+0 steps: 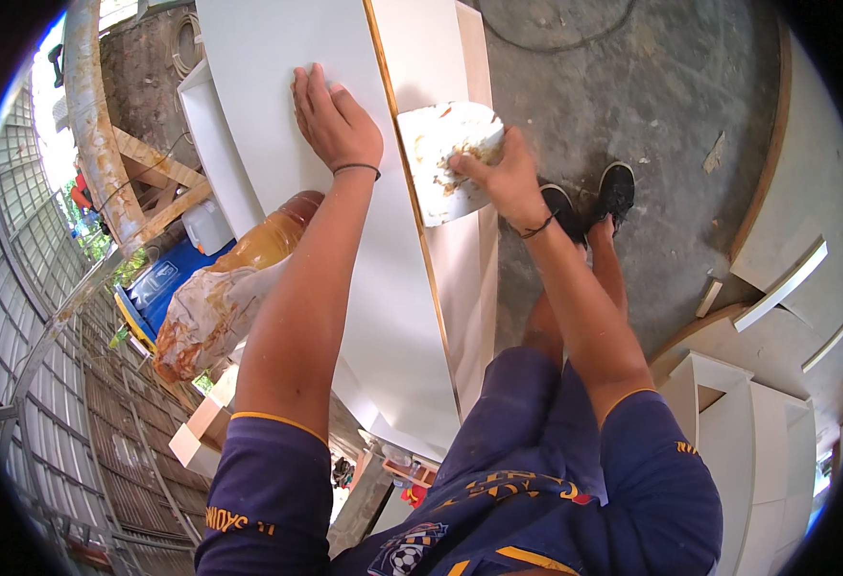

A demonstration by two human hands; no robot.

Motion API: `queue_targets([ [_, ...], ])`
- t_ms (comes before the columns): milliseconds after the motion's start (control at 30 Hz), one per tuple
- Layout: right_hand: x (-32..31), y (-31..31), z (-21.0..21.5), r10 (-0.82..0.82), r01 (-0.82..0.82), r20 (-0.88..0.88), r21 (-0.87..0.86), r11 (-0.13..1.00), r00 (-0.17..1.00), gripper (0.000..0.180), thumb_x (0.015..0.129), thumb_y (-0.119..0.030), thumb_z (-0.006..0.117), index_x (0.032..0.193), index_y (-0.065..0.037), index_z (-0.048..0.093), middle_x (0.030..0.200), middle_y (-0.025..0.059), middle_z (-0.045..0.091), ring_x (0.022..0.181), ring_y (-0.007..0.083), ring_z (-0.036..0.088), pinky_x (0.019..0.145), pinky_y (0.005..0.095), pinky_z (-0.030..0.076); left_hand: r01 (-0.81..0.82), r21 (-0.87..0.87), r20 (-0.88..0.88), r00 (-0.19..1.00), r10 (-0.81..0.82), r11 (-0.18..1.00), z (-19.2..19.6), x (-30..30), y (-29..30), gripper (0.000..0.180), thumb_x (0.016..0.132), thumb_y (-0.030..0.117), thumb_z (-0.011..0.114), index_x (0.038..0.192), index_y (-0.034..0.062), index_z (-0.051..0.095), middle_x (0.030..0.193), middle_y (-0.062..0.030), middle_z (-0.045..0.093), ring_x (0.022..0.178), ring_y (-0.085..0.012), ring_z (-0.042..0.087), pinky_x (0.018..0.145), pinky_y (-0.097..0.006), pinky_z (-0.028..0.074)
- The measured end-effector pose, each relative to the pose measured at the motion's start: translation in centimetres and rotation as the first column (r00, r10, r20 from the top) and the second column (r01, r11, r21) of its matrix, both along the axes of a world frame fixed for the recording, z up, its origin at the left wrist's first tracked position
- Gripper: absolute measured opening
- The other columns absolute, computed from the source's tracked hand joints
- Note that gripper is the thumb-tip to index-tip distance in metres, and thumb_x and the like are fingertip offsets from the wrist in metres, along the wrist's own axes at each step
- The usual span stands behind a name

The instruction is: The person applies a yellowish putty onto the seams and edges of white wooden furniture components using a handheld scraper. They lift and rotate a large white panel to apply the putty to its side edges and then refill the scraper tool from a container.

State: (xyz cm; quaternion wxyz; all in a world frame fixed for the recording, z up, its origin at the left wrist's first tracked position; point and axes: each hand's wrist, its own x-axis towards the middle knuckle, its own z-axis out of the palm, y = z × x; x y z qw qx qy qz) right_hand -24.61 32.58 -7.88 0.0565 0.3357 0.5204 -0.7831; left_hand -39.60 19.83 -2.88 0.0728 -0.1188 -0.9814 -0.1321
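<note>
Left hand [333, 120] flat on white panel [383, 288]; right hand [501, 178] grips rag [440, 144].

The right hand [503, 178] covers part of the white rag [445, 154], and its fingertips are tucked under the cloth, so how tight the grip is cannot be told. The rag is a bit blurry. The left arm hides part of the brown jug [273, 235] and the crumpled stained bag [205, 312]. The white board [277, 58] runs off the top edge. The right arm hides part of the black shoes [589, 197]. Far things at the left rim are too small to tell.
</note>
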Motion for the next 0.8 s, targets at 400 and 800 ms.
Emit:
queue_targets([
  [400,3.5,-1.9,-0.8,-0.014,0.014,-0.021,-0.013,1.0,1.0,0.057,0.071,-0.016,0.079,0.107,0.011,0.044,0.098,0.0199,0.062,0.085,0.0203,0.064,0.074,0.0312,0.053,0.047,0.028,-0.019,0.999,-0.046,0.999,-0.5,-0.3,-0.4,0.042,0.098,0.023,0.033,0.133,0.0043,0.045,0.147,-0.016,0.035,0.138,-0.0311,0.029,0.114,-0.043,0.02],
  [800,7.1,-3.4,0.2,-0.015,0.017,0.024,-0.094,0.995,1.0,0.063,0.071,-0.017,0.079,0.114,0.011,0.042,0.101,0.0185,0.061,0.093,0.0199,0.062,0.079,0.0315,0.052,0.038,0.049,-0.017,0.999,-0.037,0.998,-0.7,-0.6,-0.4,0.043,0.098,0.025,0.032,0.134,0.0047,0.046,0.147,-0.0152,0.036,0.138,-0.0292,0.028,0.115,-0.041,0.019],
])
